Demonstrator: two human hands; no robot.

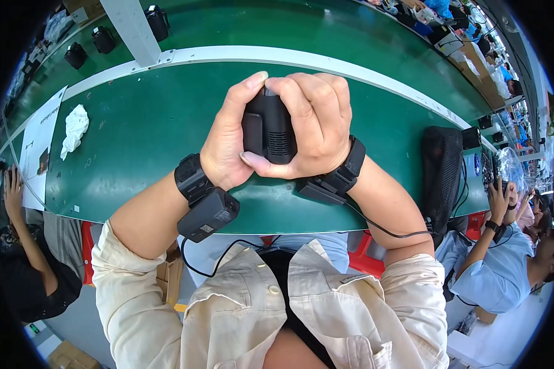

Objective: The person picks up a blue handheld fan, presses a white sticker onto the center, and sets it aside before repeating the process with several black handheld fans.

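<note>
Between both hands, above the green table, I hold a black plastic device (278, 126) with a slotted vent near its lower end and a raised block on its left side. My left hand (228, 135) grips its left side, the thumb up at the top end. My right hand (320, 117) wraps its right side, fingers curled over the top and the thumb along the bottom edge. The fingers cover much of the device, so its exact kind does not show. Black strapped units with cables sit on both my wrists.
A crumpled white tissue (75, 131) and a printed sheet (40, 147) lie on the green table (148, 141) at left. A black mesh bag (441, 175) stands at right. Across the white rail (252, 56) are several black devices. People sit at both sides.
</note>
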